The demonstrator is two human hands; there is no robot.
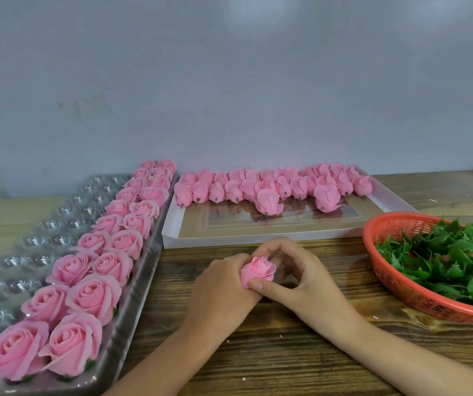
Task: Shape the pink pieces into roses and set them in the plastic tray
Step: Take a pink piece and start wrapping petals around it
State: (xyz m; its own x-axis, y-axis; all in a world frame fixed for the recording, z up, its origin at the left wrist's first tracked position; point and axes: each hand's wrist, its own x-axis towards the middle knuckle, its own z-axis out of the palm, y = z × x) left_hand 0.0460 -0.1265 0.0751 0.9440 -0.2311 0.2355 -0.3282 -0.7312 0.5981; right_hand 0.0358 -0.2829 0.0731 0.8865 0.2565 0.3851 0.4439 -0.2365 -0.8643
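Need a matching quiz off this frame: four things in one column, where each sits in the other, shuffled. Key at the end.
Things
1. finished roses
2. unshaped pink pieces
3. leaves
4. half-shaped rose

Places
A. in the red basket, right
B. between left hand and right hand
C. in the plastic tray, left
D. in the white box by the wall

Pairs: 1-C, 2-D, 3-A, 4-B
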